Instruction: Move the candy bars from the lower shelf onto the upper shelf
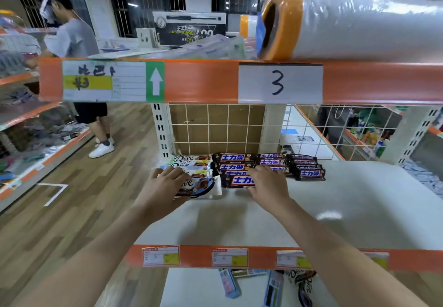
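While the left hand (165, 182) pinches a Dove bar (201, 187) and the right hand (266, 182) pinches a Snickers bar (239, 181) at the shelf (359, 199) rows' near end, careless placement could scatter neighbouring bars.

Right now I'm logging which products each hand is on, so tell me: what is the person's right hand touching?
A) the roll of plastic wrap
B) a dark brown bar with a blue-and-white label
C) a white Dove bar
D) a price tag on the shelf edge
B: the right hand rests its fingers on the front dark brown bar, while the left hand is on the white Dove bar.
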